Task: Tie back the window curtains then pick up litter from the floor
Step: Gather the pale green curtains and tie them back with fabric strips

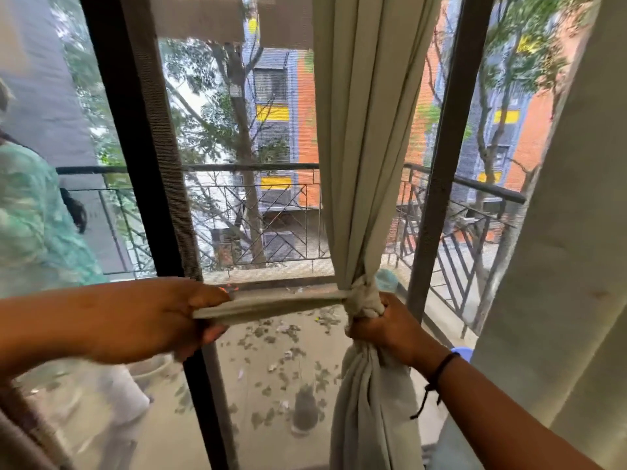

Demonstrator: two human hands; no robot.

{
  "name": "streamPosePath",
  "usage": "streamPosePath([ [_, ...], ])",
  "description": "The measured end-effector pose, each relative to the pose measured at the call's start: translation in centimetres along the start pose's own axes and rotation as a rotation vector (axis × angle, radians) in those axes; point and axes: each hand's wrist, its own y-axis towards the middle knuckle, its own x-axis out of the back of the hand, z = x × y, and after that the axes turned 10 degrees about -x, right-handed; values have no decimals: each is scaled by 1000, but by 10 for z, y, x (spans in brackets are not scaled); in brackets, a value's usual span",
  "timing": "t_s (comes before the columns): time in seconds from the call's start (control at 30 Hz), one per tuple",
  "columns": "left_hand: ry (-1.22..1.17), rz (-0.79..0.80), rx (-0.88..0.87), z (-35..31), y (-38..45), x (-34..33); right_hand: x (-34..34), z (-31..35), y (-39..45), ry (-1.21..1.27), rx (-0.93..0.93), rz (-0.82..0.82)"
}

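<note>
A pale green-grey curtain [366, 130] hangs in front of the window and is gathered into a knot [363, 298] at waist height. My right hand [383, 329] grips the bunched curtain just under the knot. My left hand [149, 320] is shut on a flat strip of the same cloth [271, 305], stretched taut and level from the knot to the left. Below the knot the curtain's lower part [369, 401] hangs in a loose bundle. Scattered leaves and bits of litter [278, 337] lie on the balcony floor beyond the glass.
Dark window frames [135, 147] stand left and right of the curtain. A second pale curtain [556, 249] hangs at the far right. A person in a light green top [30, 215] shows at the left edge. A metal balcony railing [271, 225] runs outside.
</note>
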Motion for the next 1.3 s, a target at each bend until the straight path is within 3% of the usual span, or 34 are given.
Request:
streamPosePath([
  [0.1, -19, 29, -28, -7, 20, 9, 0, -2, 2, 88, -85, 22],
  [0.17, -108, -129, -20, -4, 46, 11, -1, -3, 2, 149, -117, 35],
  [0.27, -524, -433, 13, 23, 83, -4, 3, 2, 6, 119, -152, 90],
  [0.33, -803, -516, -22, 35, 106, -22, 7, 4, 7, 122, -202, 155],
  [0.4, -845, -586, -29, 38, 128, -39, 16, 3, 5, 69, -268, 167],
  [0.5, -809, -598, 122, 29, 152, -64, 35, -2, -3, -70, -308, 63],
  [0.6, -657, -491, 165, 30, 159, -94, 55, -7, -6, 53, -327, 26],
  [0.73, -477, -482, -7, 22, 164, -149, 68, -24, -9, -8, -293, 187],
  [0.8, -373, -593, -42, 19, 171, -168, 68, -31, -7, -3, -305, 175],
  [0.9, 8, -864, -32, 18, 182, -173, 68, -27, -2, 217, -348, 101],
  [0.97, 159, -902, -35, 15, 189, -177, 70, -18, 0, 422, -313, 63],
  [1.07, 390, -884, -6, 7, 197, -188, 70, -5, 2, 514, -212, -30],
  [1.13, 481, -867, 104, 0, 203, -196, 64, -3, -1, 396, -109, -114],
  [1.3, 651, -705, 364, -31, 218, -210, 55, -20, 15, -345, 183, -268],
])
